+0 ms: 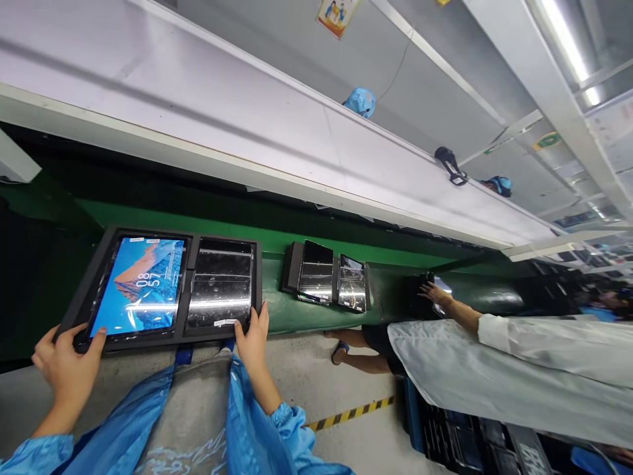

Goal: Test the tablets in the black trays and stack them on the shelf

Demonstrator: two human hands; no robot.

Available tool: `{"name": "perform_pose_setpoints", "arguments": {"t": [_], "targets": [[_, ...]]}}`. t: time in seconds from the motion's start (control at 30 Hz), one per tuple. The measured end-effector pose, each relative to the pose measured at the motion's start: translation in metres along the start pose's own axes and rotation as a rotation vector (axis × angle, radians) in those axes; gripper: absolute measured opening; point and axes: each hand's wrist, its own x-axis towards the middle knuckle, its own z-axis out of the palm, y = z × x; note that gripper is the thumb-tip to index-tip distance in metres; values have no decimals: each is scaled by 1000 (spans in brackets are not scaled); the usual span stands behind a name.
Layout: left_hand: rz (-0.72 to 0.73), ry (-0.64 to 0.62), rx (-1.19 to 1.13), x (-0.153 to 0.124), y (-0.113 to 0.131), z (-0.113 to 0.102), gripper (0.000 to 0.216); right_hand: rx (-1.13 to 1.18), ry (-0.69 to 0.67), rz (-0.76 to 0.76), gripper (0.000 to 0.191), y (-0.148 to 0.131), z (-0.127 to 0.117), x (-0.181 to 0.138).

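Fingers of left hand [72, 369] and right hand [253, 346] are curled, pinching tray [182, 309] corners; holding judged underway, level support likely required.

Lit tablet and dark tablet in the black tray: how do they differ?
The lit tablet shows a mountain picture and clock digits; the dark tablet shows no image, just glare. White labels sit at the lit tablet's far edge, at the dark tablet's near edge. Both lie in one black tray.
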Motion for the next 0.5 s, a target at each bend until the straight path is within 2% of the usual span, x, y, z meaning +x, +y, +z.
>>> {"name": "perform_pose_setpoints", "arguments": {"t": [0.23,0.37,0.5], "targets": [[32,18,-40,-4,5,-2,43,-109,-41,-95,40,-10,-14,26],[12,27,-36,-4,5,-1,44,-154,-47,-133,56,-25,-14,74],[-5,15,6,1,-5,4,54,-139,-43,-100,56,-40,-7,137]]}}
